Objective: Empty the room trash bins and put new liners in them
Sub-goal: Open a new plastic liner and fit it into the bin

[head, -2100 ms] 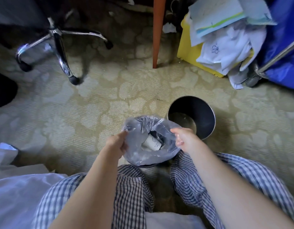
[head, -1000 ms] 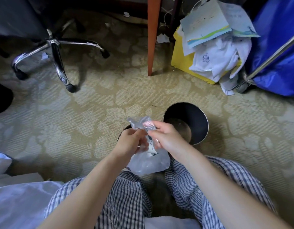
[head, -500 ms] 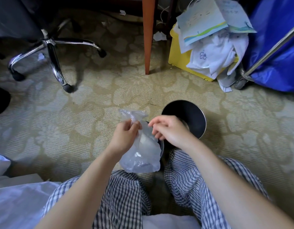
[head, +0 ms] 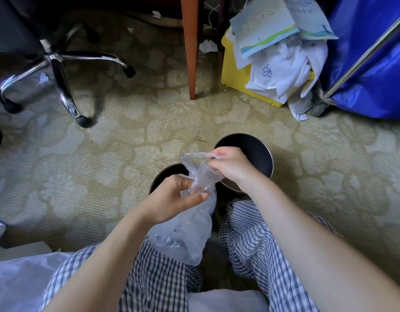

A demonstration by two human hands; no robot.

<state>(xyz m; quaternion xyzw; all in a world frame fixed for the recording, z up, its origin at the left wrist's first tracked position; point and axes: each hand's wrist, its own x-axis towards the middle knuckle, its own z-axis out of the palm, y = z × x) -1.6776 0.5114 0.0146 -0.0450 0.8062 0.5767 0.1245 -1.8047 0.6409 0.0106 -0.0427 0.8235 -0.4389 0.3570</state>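
Note:
A clear plastic liner bag (head: 185, 235) with trash in its bottom hangs above a small dark bin (head: 169, 174) between my knees. My left hand (head: 172, 201) grips the bag's gathered neck. Above it, my right hand (head: 230, 165) pinches the bag's top end and holds it up and to the right. A second round metal bin (head: 259, 152) stands just behind my right hand, with no liner visible in it.
A chrome office chair base (head: 57, 70) stands far left, a wooden desk leg (head: 191, 48) in the middle back. A yellow box (head: 237, 70) heaped with papers and white cloth sits beside a blue cart bag (head: 372, 64). White plastic (head: 17, 282) lies at lower left.
The bag's open mouth has been gathered shut and the bag lifted out of the near bin. My left hand moved down onto the neck while my right hand took the top end.

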